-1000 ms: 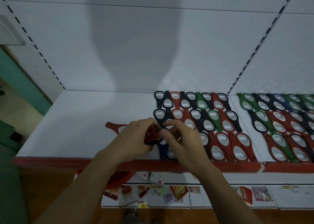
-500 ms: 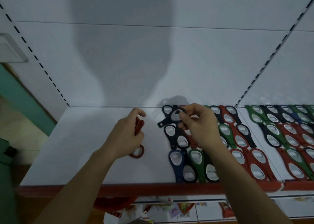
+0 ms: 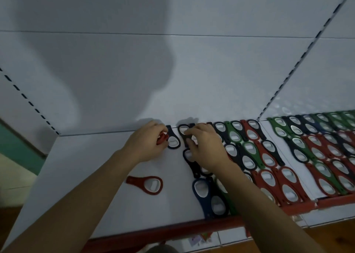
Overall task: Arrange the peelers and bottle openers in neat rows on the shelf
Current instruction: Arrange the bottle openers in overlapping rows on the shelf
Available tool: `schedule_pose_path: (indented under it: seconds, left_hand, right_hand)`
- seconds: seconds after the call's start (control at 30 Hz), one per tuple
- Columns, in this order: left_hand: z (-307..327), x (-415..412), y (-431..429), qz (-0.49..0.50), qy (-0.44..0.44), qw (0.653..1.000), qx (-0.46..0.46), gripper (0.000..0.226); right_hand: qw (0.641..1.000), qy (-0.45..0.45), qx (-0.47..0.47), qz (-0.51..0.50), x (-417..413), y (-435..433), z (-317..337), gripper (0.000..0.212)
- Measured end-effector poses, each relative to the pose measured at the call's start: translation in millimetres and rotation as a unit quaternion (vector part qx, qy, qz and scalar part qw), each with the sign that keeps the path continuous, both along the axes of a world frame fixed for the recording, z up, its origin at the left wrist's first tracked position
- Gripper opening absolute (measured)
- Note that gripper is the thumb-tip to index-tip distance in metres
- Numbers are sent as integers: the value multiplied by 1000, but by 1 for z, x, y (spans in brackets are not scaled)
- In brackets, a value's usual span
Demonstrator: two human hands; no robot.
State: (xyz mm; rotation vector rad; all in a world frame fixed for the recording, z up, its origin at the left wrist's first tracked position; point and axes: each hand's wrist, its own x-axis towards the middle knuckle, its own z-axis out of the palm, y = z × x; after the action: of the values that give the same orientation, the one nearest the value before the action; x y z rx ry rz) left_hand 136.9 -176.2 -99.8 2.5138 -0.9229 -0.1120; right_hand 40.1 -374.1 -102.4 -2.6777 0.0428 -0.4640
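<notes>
Head view, right hand [image 3: 203, 147] hides rows [image 3: 249, 151], maybe pinching, opener [image 3: 148, 184] aside

**Shop interior, 1 display bay seen from above.** The white metal shelf [image 3: 80, 176] stands against white back panels [image 3: 211, 70] divided by slotted uprights [image 3: 300, 60], the perforated kind found on retail shelving units. A red strip [image 3: 172, 231] runs along the shelf's front edge. Many bottle openers [image 3: 269, 176] of 1 design, in red, green, black and blue, lie in overlapping rows across 2 adjoining bays, set out as stock in quantity. Below the red edge a lower shelf [image 3: 230, 237] carries small printed packets [image 3: 199, 238], too blurred to read.
</notes>
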Motion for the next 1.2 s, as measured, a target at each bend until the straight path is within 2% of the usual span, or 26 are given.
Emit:
schedule_pose_path:
  seconds: [0.13, 0.23, 0.67, 0.77, 0.87, 0.93, 1.0, 1.07, 1.2]
  left_hand:
    - [-7, 1, -17, -39, -4, 998, 40, 32]
    - [-10, 3, -21, -39, -11, 998, 43, 31]
    - [1, -3, -29, -58, 9, 998, 24, 31]
    - [9, -5, -13, -31, 1, 999, 7, 27]
    - [22, -2, 18, 4, 14, 999, -33, 25]
    - [30, -3, 37, 41, 34, 996, -65, 22]
    - [35, -6, 50, 76, 56, 989, -116, 12]
    - [37, -11, 61, 90, 68, 982, -150, 15]
    - [34, -24, 74, 75, 53, 988, -121, 20]
  right_hand:
    - [995, 81, -49, -13, -5, -16, -6, 42]
    - [991, 122, -62, -8, -6, -20, -16, 44]
    - [987, 146, -65, -5, -6, -21, -21, 45]
    - [991, 110, -83, 1, -14, -13, -9, 43]
    - [993, 79, -22, 85, -26, 11, 8, 41]
    - [974, 142, 23, 175, -35, 40, 12, 45]
    - [959, 182, -14, 215, -38, 68, 9, 55]
    - [961, 188, -38, 201, -37, 84, 4, 54]
    - [964, 223, 41, 137, -29, 87, 8, 37]
